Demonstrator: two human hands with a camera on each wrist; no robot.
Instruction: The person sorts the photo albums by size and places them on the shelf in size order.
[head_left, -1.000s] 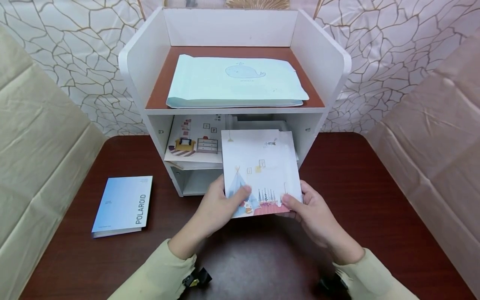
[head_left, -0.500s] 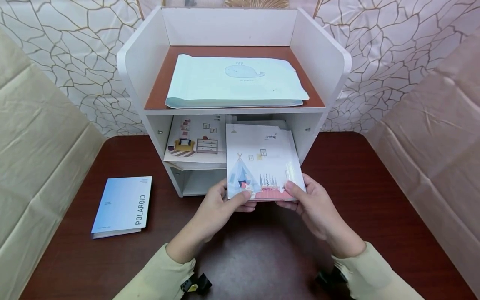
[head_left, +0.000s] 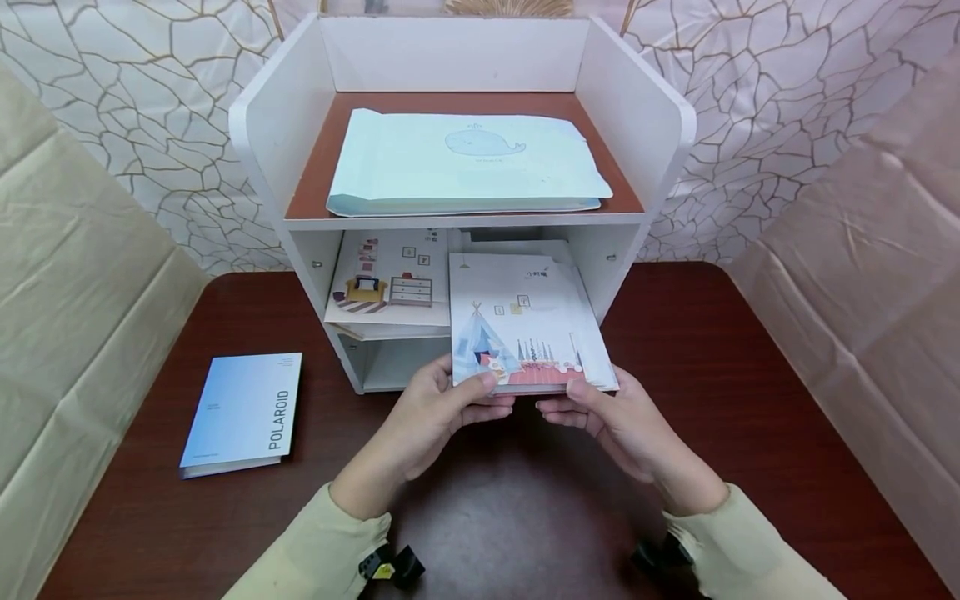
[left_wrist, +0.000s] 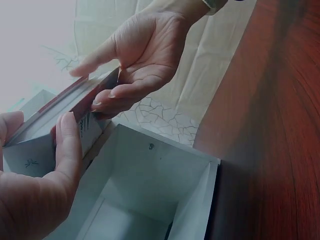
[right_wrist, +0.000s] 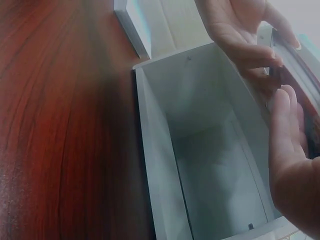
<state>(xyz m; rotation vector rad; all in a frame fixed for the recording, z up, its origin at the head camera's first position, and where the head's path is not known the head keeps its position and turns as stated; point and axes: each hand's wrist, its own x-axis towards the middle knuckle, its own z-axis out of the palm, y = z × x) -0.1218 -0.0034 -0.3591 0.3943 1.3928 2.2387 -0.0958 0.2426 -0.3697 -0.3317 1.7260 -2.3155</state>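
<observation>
A thick white book [head_left: 525, 325] with a tent drawing on its cover lies partly in the cabinet's middle compartment, its near end sticking out. At its near left corner, my left hand [head_left: 431, 417] pinches it, thumb on the cover and fingers below. My right hand [head_left: 630, 425] holds the near right corner the same way. Both wrist views look up from underneath, where the left hand [left_wrist: 45, 185] and right hand [right_wrist: 295, 160] grip either side of the book's edge. Beside it, a similar book [head_left: 390, 287] with a yellow sofa drawing lies in that compartment.
The white cabinet [head_left: 648, 108] stands on a dark red wooden table [head_left: 720, 375]. A pale green whale folder [head_left: 465, 167] lies on its brown top shelf. Below is a lower compartment [head_left: 401, 367]. A blue POLAROID album [head_left: 240, 408] lies on the table at left.
Both hands have moved the tent book forward, deeper into the middle compartment. Its near end has levelled out, and the fingers now show below its front edge.
</observation>
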